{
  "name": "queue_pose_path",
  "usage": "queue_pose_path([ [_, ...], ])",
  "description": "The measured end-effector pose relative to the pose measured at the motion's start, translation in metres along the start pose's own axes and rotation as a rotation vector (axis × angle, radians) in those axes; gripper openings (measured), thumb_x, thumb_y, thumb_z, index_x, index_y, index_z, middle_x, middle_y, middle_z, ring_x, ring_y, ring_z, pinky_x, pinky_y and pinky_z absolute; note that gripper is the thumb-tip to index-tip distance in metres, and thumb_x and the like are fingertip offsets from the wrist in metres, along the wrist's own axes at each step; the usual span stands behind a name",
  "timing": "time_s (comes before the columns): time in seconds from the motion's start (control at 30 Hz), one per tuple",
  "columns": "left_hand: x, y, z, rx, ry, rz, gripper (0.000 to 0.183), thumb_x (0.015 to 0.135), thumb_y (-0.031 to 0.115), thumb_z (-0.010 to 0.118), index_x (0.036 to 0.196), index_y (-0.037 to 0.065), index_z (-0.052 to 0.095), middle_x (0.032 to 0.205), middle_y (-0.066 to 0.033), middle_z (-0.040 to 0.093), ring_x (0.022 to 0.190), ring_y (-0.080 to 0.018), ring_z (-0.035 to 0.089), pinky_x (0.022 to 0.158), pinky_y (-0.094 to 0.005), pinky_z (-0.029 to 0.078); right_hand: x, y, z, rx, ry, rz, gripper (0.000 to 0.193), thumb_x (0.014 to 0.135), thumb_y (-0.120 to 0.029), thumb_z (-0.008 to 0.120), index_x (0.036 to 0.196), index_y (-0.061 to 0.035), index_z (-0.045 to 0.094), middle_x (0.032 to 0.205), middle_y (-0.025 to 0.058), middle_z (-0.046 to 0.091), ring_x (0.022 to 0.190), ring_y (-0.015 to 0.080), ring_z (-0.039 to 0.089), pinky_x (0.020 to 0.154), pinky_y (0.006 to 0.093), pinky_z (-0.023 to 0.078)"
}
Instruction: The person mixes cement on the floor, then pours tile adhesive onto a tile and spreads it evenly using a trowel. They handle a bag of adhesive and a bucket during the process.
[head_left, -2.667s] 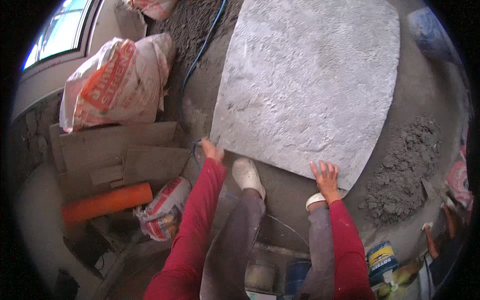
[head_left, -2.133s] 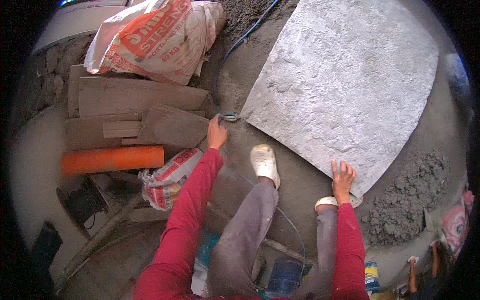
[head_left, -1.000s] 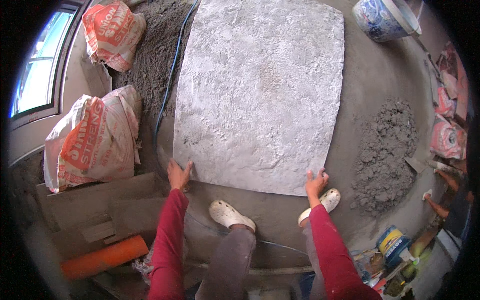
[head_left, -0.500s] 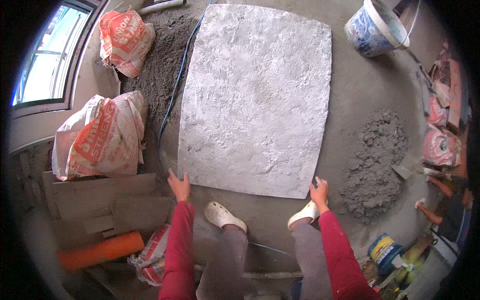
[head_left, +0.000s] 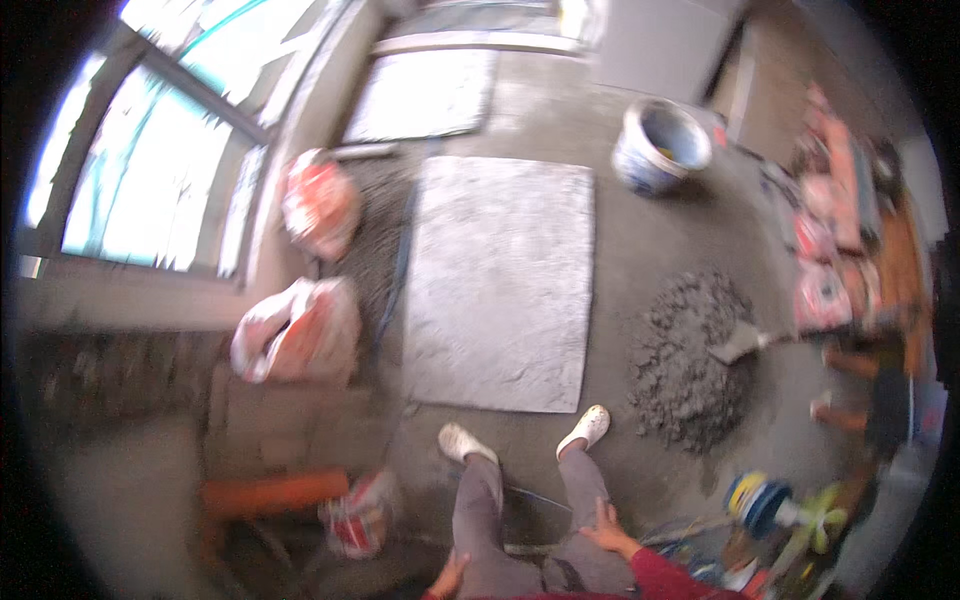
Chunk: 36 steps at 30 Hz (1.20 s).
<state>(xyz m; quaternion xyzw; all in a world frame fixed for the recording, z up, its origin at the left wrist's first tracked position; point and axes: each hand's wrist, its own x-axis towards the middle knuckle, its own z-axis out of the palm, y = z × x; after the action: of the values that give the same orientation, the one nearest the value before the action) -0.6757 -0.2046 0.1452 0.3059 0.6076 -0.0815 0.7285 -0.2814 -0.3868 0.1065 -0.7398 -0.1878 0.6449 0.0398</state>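
A large whitish, rough-faced rectangular slab (head_left: 498, 285) lies flat on the floor ahead of my feet. Neither hand touches it. My right hand (head_left: 607, 530) rests on my right leg near the knee, fingers spread and holding nothing. Beside my left thigh is my left hand (head_left: 449, 576), low at the picture's edge. It is somewhat blurred, its fingers look stretched out, and nothing shows in it. Right of the slab sits a heap of grey mortar (head_left: 693, 360), with a trowel-like blade (head_left: 738, 343) at its right side.
A bucket (head_left: 657, 150) stands at the far right of the slab. Cement bags (head_left: 320, 205) and a dark mound (head_left: 378, 215) lie left, beside a blue hose (head_left: 396, 290). Another pale slab (head_left: 425, 93) lies farther back. Another person's hands (head_left: 822, 408) show at right, near an orange pipe-like piece (head_left: 275, 493) opposite.
Both my hands have left the slab's near corners and come back to my legs. The view has lifted, showing the farther slab and more of the window.
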Motion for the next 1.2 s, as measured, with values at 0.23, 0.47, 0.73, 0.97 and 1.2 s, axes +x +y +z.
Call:
queue_pose_path([
  [0.23,-0.114,0.055,0.077,-0.444,-0.203,0.08,0.091,0.089,0.041,0.073,0.157,0.009,0.021,0.152,-0.0131,0.039,0.138,-0.0289,0.04,0.113,-0.0441,0.034,-0.055,-0.063,-0.109,-0.419,-0.254,-0.143,0.111,0.078,-0.06,0.072,0.161,-0.0171,0.012,0.159,0.0378,0.001,0.146,0.0527,0.018,0.118,0.052,0.025],
  [0.47,-0.127,0.081,0.147,-0.344,0.102,0.229,0.101,0.084,0.046,0.078,0.154,0.001,0.021,0.148,-0.0152,0.041,0.134,-0.026,0.042,0.111,-0.0391,0.036,-0.039,-0.063,-0.234,-0.444,-0.172,-0.225,0.071,0.084,-0.045,0.072,0.137,-0.0023,0.056,0.131,0.0225,0.062,0.125,0.0334,0.058,0.106,0.0408,0.044],
  [0.73,-0.099,0.101,0.122,-0.508,0.209,0.349,0.074,0.088,0.046,0.073,0.141,0.0,0.049,0.131,-0.0141,0.06,0.123,-0.0256,0.056,0.105,-0.0383,0.042,-0.031,-0.093,-0.256,-0.27,0.103,-0.241,0.049,0.09,-0.03,0.066,0.129,-0.0005,0.061,0.112,0.0188,0.069,0.097,0.0285,0.068,0.081,0.0387,0.055],
  [0.97,-0.068,0.045,0.06,-0.158,0.722,0.181,0.079,0.084,0.055,0.068,0.133,-0.005,0.056,0.127,-0.0241,0.064,0.12,-0.0352,0.061,0.1,-0.0408,0.047,-0.011,-0.084,-0.169,-0.404,0.048,-0.425,0.035,0.089,-0.019,0.065,0.116,0.0039,0.067,0.094,0.0133,0.072,0.082,0.0232,0.068,0.076,0.0373,0.054],
  [1.2,-0.07,-0.083,0.001,-0.255,0.843,0.159,0.047,0.091,0.036,0.068,0.12,-0.001,0.065,0.093,-0.0096,0.072,0.07,-0.0182,0.068,0.062,-0.0355,0.054,-0.01,-0.208,-0.108,-0.163,0.009,-0.539,0.031,0.094,-0.017,0.062,0.119,0.0007,0.065,0.083,0.0067,0.066,0.063,0.013,0.06,0.054,0.0282,0.047],
])
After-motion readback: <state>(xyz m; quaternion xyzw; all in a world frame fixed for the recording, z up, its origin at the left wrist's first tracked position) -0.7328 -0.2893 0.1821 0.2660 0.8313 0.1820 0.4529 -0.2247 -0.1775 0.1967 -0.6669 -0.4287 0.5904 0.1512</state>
